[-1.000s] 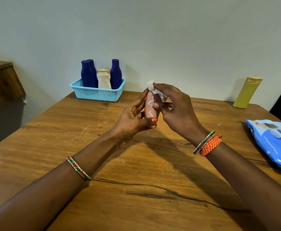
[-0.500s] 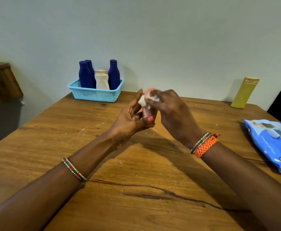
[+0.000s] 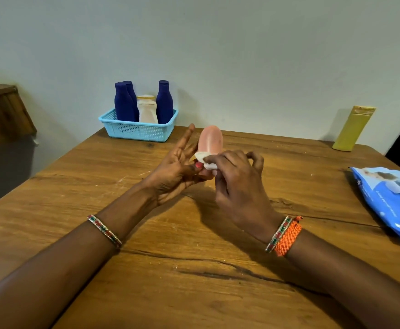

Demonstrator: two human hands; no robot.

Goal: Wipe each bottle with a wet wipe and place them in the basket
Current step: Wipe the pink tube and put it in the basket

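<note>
A small pink bottle (image 3: 210, 140) stands upright in the air above the middle of the wooden table (image 3: 194, 269). My left hand (image 3: 177, 169) holds its lower end between thumb and lower fingers, with the upper fingers stretched out. My right hand (image 3: 235, 184) pinches a crumpled white wet wipe (image 3: 206, 160) against the bottle's lower part. The light blue basket (image 3: 137, 130) sits at the table's far edge by the wall, holding three dark blue bottles (image 3: 164, 102) and a white bottle (image 3: 147, 110). A yellow-green bottle (image 3: 353, 128) stands at the far right.
A blue pack of wet wipes (image 3: 391, 200) lies at the table's right edge. A wooden piece of furniture (image 3: 2, 115) stands to the left, beyond the table. A long crack runs across the tabletop near me.
My right hand with the wipe has slid from the bottle's top down to its lower part, uncovering the pink upper body. My left hand keeps hold of the bottle.
</note>
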